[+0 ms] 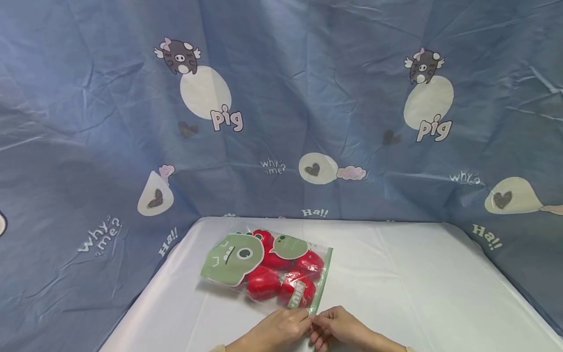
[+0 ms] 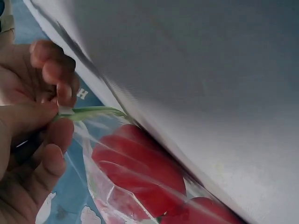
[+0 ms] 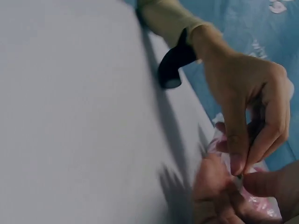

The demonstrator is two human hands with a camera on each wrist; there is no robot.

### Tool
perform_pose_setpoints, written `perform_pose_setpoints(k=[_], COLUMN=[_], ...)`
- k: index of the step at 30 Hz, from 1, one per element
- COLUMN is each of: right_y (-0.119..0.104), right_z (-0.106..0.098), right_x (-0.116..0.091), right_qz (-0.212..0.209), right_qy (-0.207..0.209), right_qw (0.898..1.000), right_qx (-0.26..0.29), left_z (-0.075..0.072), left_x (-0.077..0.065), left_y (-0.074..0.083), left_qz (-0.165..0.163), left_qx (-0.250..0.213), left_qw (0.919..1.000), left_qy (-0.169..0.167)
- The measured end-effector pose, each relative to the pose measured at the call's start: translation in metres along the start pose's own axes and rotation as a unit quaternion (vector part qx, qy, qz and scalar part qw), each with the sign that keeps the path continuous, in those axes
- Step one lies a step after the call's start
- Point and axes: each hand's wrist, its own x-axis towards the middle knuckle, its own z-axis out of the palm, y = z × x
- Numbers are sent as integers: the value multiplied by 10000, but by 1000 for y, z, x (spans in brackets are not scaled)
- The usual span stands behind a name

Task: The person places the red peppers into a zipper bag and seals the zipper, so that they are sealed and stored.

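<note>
A clear zip bag (image 1: 303,244) printed with a green cartoon monster lies on the white table. Inside it are several red, rounded, lobed vegetables (image 2: 140,168). Its green zip edge (image 1: 324,278) runs along the right side. At the near corner, my left hand (image 1: 283,325) pinches this edge between thumb and finger. My right hand (image 1: 336,326) pinches the same corner from the right, fingertips close against the left hand's. In the left wrist view the green strip (image 2: 93,111) leads straight into the fingers. Fingers hide the very end of the strip.
The white tabletop (image 1: 396,283) stretches to the right of the bag. Behind and beside it hangs a blue cloth (image 1: 272,122) with pig prints. A dark curved piece (image 3: 173,70) sticks out from the left wrist.
</note>
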Motion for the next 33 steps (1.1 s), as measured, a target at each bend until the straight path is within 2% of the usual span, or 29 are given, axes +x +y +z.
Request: perform_pose_setpoints(k=[4,8,10,16,23,27,33], right_y=[1,-2,-4,-4,-7,-7,-7], right_z=[-3,-14,-23,-46,-64,-76,-87], right_x=[4,16,23,43,63,73,83], right_qz=[-7,-26,-48,-208,-591,-719,-717], right_qy=[99,784,1138,1719,2475,2645,2720], right_qw=[9995,9967,9934,9849,9671,9617,9596], right_qx=[295,205,162,-73,-46,-51,-95], left_z=[3,3,2,-1,-4,-4,-6], left_x=[2,3,3,4,2,2,3], left_y=[1,2,3,6,9,10,10], left_qz=[261,558,633,687,580,618,549], left_qx=[502,1107,1183,660,10,-109,-352], left_qw=[9982,9921,9909,9954,9971,9965,9934], left_qy=[194,184,140,-94,-490,-545,-947])
